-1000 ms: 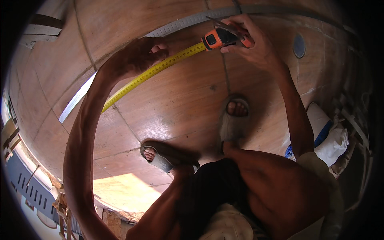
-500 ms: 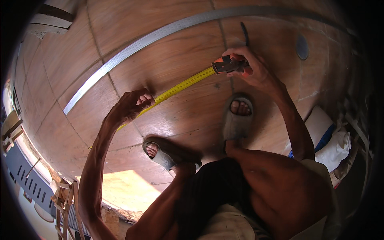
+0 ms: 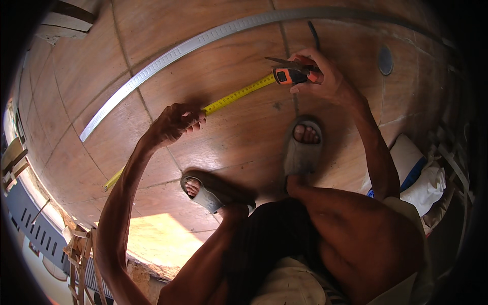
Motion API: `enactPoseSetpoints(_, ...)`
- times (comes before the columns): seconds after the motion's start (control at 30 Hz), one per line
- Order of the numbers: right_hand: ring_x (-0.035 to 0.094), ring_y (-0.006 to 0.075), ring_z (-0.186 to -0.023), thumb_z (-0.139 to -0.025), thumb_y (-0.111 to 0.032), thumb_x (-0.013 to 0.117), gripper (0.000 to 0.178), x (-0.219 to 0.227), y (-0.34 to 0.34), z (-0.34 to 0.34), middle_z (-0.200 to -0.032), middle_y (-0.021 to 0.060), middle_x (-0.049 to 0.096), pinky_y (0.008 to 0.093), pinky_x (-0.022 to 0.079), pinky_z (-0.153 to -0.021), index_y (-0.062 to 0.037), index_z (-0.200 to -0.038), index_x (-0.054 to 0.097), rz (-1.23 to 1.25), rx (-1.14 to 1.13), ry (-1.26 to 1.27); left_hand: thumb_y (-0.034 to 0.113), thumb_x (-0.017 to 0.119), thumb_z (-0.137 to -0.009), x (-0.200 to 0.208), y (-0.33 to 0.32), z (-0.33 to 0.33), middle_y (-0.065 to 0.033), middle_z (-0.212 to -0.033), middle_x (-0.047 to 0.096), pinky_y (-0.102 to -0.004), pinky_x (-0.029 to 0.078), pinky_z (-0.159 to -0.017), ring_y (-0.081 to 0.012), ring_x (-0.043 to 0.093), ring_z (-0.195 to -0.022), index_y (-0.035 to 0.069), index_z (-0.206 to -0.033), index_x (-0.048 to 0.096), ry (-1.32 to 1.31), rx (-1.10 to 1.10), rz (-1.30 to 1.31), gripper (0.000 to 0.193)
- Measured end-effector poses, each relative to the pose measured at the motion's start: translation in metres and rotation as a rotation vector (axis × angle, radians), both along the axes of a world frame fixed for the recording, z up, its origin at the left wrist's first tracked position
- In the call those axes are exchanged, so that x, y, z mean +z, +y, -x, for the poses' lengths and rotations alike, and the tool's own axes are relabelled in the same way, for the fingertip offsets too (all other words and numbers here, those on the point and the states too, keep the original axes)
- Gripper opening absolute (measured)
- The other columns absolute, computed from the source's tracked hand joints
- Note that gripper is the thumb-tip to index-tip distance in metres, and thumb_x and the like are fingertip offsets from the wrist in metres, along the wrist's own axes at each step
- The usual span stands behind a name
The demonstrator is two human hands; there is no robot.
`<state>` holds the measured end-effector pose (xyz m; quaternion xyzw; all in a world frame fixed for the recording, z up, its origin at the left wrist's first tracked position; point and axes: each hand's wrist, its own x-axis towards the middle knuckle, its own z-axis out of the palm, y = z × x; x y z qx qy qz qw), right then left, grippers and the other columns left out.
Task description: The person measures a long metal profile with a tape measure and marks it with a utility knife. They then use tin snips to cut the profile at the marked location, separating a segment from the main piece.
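My right hand (image 3: 328,84) grips a tape measure (image 3: 285,76) with an orange and black case, along with a dark metal tool (image 3: 284,62) with pointed jaws whose exact kind I cannot make out. A yellow tape blade (image 3: 239,95) runs out of the case down to the left. My left hand (image 3: 178,123) is closed around the blade partway along. Past my left forearm, the tape's free end (image 3: 113,180) shows above the floor. Beyond both hands lies a long silver metal strip (image 3: 185,48) with rows of marks or slots, curved by the lens.
Brown tiles (image 3: 218,145) cover the floor, with my sandalled feet close below the tape. A dark strap (image 3: 313,35) and a round drain cover (image 3: 385,59) are beyond my right hand. White sacks (image 3: 424,188) lie at right, a wooden block (image 3: 63,23) at far left.
My left hand has moved up and right along the tape, baring its free end. The case and dark tool have turned in my right hand, so the pointed jaws now show.
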<state>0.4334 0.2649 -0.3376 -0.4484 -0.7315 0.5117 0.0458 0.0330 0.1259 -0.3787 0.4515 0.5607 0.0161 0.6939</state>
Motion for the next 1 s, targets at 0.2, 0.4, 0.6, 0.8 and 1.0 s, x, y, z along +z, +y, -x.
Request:
enactPoseSetpoints(0.2, 0.063, 0.0217, -0.13, -0.089, -0.02, 0.089, 0.067, 0.011, -0.012, 0.006, -0.134, 0.0136, 0.067, 0.0373, 0.061, -0.103, -0.0014, -0.143, 0.054, -0.033, -0.173, -0.056, 0.021, 0.061, -0.11, -0.002, -0.012, -0.007, -0.0099, -0.083, 0.073, -0.0358, 0.056, -0.07, -0.0158, 0.067, -0.074, 0.0, -0.105, 0.076, 0.074, 0.037, -0.148, 0.026)
enactPoseSetpoints(0.4, 0.072, 0.0266, -0.119, -0.087, -0.02, 0.089, 0.065, 0.028, -0.029, 0.044, -0.131, 0.0169, 0.071, 0.04, 0.061, -0.101, -0.0011, -0.138, 0.054, -0.079, -0.298, -0.144, 0.019, 0.065, -0.109, -0.013, -0.032, -0.002, -0.0096, -0.088, 0.075, -0.0339, 0.058, -0.073, -0.0158, 0.069, -0.08, -0.003, -0.107, 0.075, 0.02, 0.055, -0.3, 0.024)
enactPoseSetpoints(0.6, 0.073, 0.0277, -0.121, -0.085, -0.015, 0.088, 0.067, 0.001, -0.036, 0.046, -0.136, 0.0192, 0.068, 0.0391, 0.063, -0.097, -0.0024, -0.14, 0.05, -0.242, -0.268, -0.227, 0.014, 0.065, -0.108, -0.011, -0.036, -0.015, -0.0096, -0.088, 0.072, -0.0346, 0.056, -0.072, -0.017, 0.067, -0.081, -0.006, -0.111, 0.074, 0.025, 0.091, -0.223, 0.022)
enactPoseSetpoints(0.8, 0.072, 0.0247, -0.118, -0.085, -0.005, 0.085, 0.063, 0.008, -0.039, 0.043, -0.145, 0.0209, 0.059, 0.0371, 0.062, -0.102, -0.0011, -0.138, 0.052, -0.147, -0.367, -0.062, 0.007, 0.066, -0.106, -0.012, -0.032, -0.03, -0.0109, -0.096, 0.072, -0.0364, 0.055, -0.07, -0.0184, 0.064, -0.082, -0.003, -0.114, 0.069, 0.019, 0.143, -0.426, 0.014)
enactPoseSetpoints(1.0, 0.07, 0.0227, -0.118, -0.085, -0.005, 0.085, 0.065, 0.013, -0.042, 0.056, -0.145, 0.0195, 0.059, 0.0364, 0.062, -0.102, -0.0025, -0.141, 0.052, -0.04, -0.355, -0.093, 0.006, 0.068, -0.103, -0.005, -0.009, -0.068, -0.012, -0.095, 0.069, -0.0374, 0.055, -0.069, -0.0197, 0.067, -0.084, 0.002, -0.117, 0.067, -0.006, 0.17, -0.473, 0.015)
